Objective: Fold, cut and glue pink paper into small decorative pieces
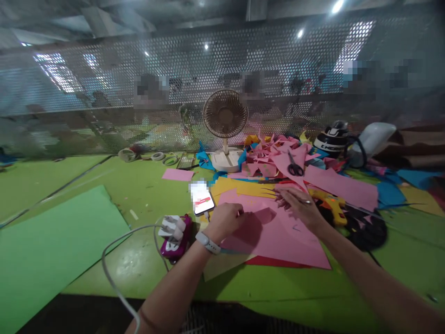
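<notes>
My left hand (pixel 226 220), a pale band on its wrist, rests over the left part of a large pink paper sheet (pixel 278 241). Its fingers are curled together; what they hold, if anything, is hidden. Across the sheet, my right hand (pixel 297 204) wears a ring and has its fingers drawn together by the upper edge. Thin dark pointed strips (pixel 268 190) stick out left of those fingertips, too fine to name. Yellow paper (pixel 248 186) lies behind the pink sheet. A yellow glue gun (pixel 330 205) lies just right of my right hand.
A lit phone (pixel 203 198) and a purple power strip (pixel 177 239) with a white cable are left of my left hand. Behind are a small fan (pixel 225 116), heaped pink scraps (pixel 271 157) and black scissors (pixel 295 170). A green sheet (pixel 69 246) lies left; a black-and-white bottle-like item (pixel 332 139) stands right.
</notes>
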Demonstrator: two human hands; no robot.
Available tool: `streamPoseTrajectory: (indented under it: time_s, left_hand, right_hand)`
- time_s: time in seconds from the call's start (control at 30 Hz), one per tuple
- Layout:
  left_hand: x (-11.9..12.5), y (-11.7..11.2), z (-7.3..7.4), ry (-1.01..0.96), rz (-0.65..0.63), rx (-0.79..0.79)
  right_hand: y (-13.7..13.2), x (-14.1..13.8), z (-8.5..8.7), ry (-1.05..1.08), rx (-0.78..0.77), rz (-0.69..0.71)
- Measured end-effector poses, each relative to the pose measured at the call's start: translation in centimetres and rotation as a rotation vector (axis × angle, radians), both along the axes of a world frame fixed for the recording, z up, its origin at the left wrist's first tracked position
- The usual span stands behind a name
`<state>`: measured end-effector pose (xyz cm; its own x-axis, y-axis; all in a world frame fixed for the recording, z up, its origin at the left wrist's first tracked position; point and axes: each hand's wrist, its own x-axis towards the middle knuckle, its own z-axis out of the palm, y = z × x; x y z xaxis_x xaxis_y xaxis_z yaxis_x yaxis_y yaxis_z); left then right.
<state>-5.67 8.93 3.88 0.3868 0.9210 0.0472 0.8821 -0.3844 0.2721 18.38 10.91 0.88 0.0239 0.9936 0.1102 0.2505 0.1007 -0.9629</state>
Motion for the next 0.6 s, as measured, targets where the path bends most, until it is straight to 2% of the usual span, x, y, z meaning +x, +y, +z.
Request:
streamPoseTrajectory:
  time_s: [0.23,0.3,0.4,0.6]
  left_hand:
    - [-0.1,0.1,0.3,-0.023,0.006,-0.042]
    - [-0.1,0.0,0.4,-0.008,-0.008,-0.057]
    - [-0.2,0.1,0.5,0.002,-0.051,-0.080]
    - [-0.5,0.4,0.3,0.015,-0.071,-0.104]
  right_hand:
    - [0.0,0.4,-0.3,-0.318,0.391,0.105]
    - [0.2,0.6,-0.4,-0.356,0.413,0.080]
    - [0.4,0.9,-0.4,-0.425,0.366,0.093]
    - [0.0,0.7,0.6,-0.612,0.360,0.293]
